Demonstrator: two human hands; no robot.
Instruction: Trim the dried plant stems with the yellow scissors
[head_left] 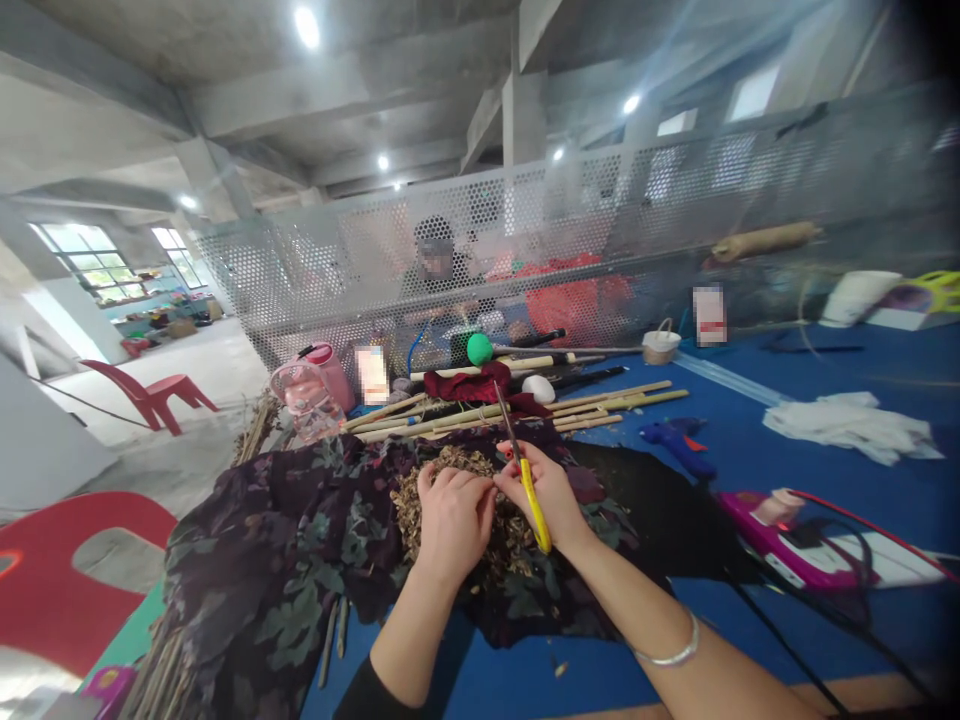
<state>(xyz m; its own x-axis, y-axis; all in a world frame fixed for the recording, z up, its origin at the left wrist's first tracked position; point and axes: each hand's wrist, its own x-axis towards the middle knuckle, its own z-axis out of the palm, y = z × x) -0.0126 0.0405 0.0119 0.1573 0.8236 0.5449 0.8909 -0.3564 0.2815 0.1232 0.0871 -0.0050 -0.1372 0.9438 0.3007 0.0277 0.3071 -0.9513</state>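
A heap of dried brown plant pieces lies on a dark leaf-patterned cloth. Over the heap, my left hand has its fingers bent and thumb drawn in. Whatever its fingertips pinch is too small or hidden to make out. Close beside it, my right hand keeps a pair of scissors with yellow handles, their blades pointing up and away. The fingertips of both hands nearly meet above the heap.
Bamboo sticks, a dark red cloth and a green ball lie beyond the heap. On the right are a blue glue gun, white gloves and a power strip with cables. A person sits behind the perforated screen.
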